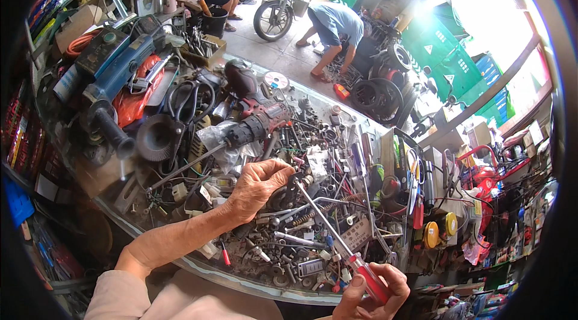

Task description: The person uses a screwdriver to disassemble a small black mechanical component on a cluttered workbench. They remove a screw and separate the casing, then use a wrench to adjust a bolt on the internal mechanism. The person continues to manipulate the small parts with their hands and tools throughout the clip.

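My right hand [374,296] is wrapped round the red handle of a screwdriver [328,223] at the lower right. Its long metal shaft slants up and left, and the tip meets a small dark part [293,181]. That part is pinched between the thumb and fingers of my left hand [260,187]; its exact kind is too small to make out. Both hands are above a bench [198,266] strewn with bolts, springs, nuts and metal pieces. Just beyond my left hand lies a red and black cordless drill [259,121] with a long bit.
At the left are a blue power tool [123,67] and black-handled scissors [189,103]. A rack of tools [415,175] stands at the right, near yellow tape rolls [431,234]. Beyond the bench, one person [337,25] bends over, another sits, and a motorcycle [280,10] is parked.
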Demonstrator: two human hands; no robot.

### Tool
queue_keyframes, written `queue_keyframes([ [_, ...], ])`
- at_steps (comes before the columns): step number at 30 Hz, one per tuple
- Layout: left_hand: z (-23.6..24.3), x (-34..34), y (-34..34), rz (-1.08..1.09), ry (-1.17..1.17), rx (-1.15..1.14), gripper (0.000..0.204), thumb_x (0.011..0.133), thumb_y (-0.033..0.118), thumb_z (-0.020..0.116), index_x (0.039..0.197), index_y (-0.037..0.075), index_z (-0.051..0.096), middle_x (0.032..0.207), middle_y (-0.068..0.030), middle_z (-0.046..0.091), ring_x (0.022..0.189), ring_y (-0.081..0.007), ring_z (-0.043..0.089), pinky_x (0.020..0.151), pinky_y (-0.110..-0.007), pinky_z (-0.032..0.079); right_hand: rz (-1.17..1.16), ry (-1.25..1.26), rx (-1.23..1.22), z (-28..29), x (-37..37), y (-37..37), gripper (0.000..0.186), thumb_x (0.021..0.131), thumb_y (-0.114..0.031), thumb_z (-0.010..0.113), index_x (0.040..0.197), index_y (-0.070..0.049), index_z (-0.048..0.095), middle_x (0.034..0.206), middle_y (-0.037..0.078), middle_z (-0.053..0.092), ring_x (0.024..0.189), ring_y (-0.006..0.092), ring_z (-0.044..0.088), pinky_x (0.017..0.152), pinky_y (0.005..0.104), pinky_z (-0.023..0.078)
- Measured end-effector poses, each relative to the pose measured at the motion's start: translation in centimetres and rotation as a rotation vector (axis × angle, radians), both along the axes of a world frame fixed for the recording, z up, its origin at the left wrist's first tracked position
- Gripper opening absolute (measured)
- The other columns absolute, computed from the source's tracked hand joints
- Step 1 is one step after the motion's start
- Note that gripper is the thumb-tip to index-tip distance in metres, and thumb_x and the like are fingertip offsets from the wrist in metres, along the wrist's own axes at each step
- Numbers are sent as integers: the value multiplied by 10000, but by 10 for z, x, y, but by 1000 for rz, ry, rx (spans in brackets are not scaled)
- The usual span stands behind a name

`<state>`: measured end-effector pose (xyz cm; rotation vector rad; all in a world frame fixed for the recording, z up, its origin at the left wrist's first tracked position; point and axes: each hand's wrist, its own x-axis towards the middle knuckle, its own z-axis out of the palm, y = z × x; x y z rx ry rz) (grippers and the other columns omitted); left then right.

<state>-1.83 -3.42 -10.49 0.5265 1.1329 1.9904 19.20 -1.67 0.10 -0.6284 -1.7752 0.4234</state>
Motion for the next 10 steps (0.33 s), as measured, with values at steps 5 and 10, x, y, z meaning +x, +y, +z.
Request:
queue_keyframes([
  [5, -6, -1, -2, 13, 8, -10, 138, 924, 119, 621, 998, 15, 674, 853, 31, 651, 734, -3, 514, 642, -161, 421, -169, 56, -55, -12, -3, 1, 347, 802, -173, 768, 1018, 40, 600, 747, 123, 653, 620, 158, 626, 598, 235, 499],
  [10, -5, -1, -1, -7, -4, -4, 143, 926, 121, 618, 1009, 19, 674, 859, 37, 646, 746, -4, 509, 656, -159, 417, -156, 70, -99, -16, 4, 3, 347, 824, -214, 749, 1008, 48, 614, 756, 143, 677, 660, 173, 662, 646, 248, 511],
])
